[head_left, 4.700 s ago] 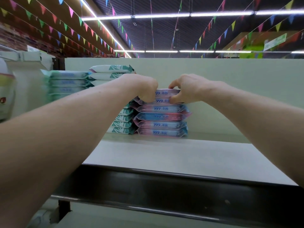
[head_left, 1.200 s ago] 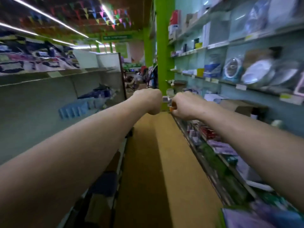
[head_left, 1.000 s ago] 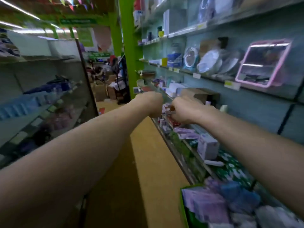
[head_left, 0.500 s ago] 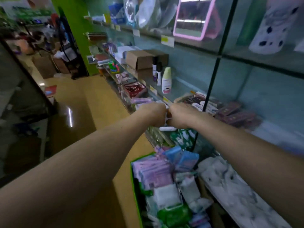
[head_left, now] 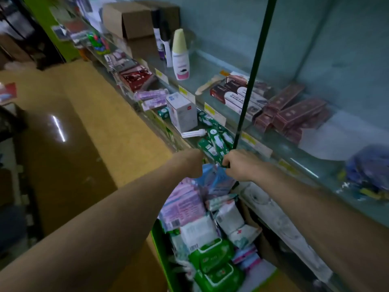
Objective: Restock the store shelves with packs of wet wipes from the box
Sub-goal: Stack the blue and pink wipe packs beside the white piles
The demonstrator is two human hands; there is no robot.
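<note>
The box (head_left: 160,253) holding packs (head_left: 185,205) stands before the shelves (head_left: 210,66), beneath left hand (head_left: 189,165) and right hand (head_left: 241,165).

Left hand (head_left: 190,163), right hand (head_left: 240,165) bare; left forearm (head_left: 105,224), right forearm (head_left: 315,207) bare up to frame edge

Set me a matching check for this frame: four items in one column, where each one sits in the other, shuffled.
Items
1. green wipes packs
2. white bottle
3. cardboard box
4. maroon cartons

Places
a. upright on the shelf, pink band at its base
b. lying stacked, right of the dark post
c. inside the green-walled box, low in the picture
d. farthest along the shelf, near the picture's top

Pairs: 1-c, 2-a, 3-d, 4-b
</note>
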